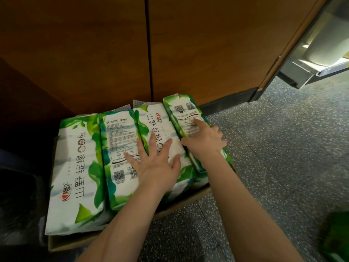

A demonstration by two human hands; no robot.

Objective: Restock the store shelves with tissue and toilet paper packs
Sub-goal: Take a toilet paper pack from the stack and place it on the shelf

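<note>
Tissue packs [79,167] are standing side by side in an open carton [188,202] on the speckled floor [273,148], against a wooden panel [207,44]. The left hand [154,161] is lying spread and flat across the two middle packs. The right hand [204,138] is gripping the rightmost pack [181,110], forefinger stretched along its face.

1. Tissue packs, green/white leaf print: 4, side by side in box — 1st [75,173], 2nd [118,154], 3rd [156,129], 4th [186,116].
2. Cardboard box [181,204]: 1.
3. Hands: 2 — left hand [154,163], right hand [204,139].
4. Wood panels behind: 2 — left panel [75,53], right panel [207,50].
</note>
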